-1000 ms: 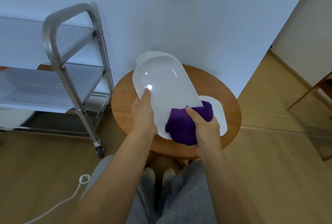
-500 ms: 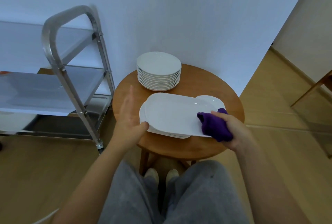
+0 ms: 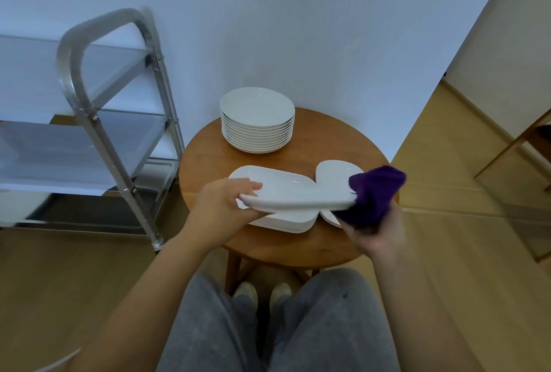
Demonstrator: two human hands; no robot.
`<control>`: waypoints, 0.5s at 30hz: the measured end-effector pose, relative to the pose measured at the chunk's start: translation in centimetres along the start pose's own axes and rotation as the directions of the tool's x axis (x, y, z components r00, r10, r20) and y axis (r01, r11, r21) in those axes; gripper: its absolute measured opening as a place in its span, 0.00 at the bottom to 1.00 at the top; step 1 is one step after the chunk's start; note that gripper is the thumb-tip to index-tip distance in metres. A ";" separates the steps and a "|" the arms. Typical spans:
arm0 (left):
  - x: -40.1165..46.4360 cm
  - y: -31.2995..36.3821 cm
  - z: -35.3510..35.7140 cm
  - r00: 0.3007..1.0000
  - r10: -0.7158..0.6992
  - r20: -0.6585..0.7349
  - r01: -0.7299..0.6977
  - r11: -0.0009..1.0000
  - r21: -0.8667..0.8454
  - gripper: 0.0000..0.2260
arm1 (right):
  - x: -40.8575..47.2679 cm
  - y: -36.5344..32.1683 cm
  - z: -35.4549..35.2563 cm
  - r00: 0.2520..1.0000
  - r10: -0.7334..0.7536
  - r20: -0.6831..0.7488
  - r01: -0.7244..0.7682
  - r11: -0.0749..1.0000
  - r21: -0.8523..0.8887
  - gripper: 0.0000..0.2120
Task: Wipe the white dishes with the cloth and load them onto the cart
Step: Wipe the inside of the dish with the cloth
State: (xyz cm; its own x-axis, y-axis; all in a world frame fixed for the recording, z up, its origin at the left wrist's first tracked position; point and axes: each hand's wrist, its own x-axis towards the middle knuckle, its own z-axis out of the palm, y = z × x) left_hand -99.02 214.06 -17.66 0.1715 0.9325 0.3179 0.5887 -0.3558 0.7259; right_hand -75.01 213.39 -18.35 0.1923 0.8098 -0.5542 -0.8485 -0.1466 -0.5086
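The left hand (image 3: 222, 204) grips 1 white oblong platter (image 3: 298, 200) by its left end, lifted just above the platter stack (image 3: 286, 221) on the round table (image 3: 325, 139). The right hand (image 3: 374, 230) clutches the purple cloth (image 3: 372, 195) around the platter's right end. The cart (image 3: 98, 121) stands left of the grip.

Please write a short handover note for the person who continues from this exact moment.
Left hand grips one end of a long white platter, lifted above the platter stack on the round table. Right hand holds the purple cloth at the platter's other end. Round plates are stacked at the back. No dishes visible on the cart. Left: load this platter, then wipe and load the others.
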 end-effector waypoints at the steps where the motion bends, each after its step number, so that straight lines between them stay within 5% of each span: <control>1: -0.1 0.5 -0.1 0.996 -0.075 -0.051 0.070 0.992 -0.102 0.12 | 0.1 0.1 -0.2 0.998 -0.041 0.047 0.038 0.997 0.072 0.14; 4: 0.3 1.8 -0.2 0.951 -0.272 -0.146 0.194 0.894 -0.403 0.07 | 0.2 -0.2 -1.3 0.935 -0.306 0.181 0.303 0.952 0.041 0.20; 6: 0.3 2.3 -0.2 0.933 -0.348 -0.088 0.239 0.787 -0.568 0.05 | 0.0 -0.5 -1.2 0.913 -0.318 0.256 0.325 0.945 0.015 0.23; 9: 0.0 2.7 0.4 0.901 -0.434 0.019 0.315 0.623 -0.716 0.14 | 0.2 0.2 -0.2 0.908 -0.366 0.203 0.407 0.886 -0.223 0.15; 15: -0.4 4.0 2.0 0.905 -0.425 0.008 0.316 0.661 -0.681 0.18 | 0.1 3.2 2.5 0.773 -0.551 0.316 0.568 0.379 -0.730 0.21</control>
State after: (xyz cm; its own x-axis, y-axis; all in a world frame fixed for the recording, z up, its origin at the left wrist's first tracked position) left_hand -95.17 212.41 -16.08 -0.0891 0.9957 -0.0259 -0.0947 0.0174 0.9954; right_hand -78.90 214.39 -18.38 0.4604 0.8857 0.0601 0.1484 -0.0101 -0.9889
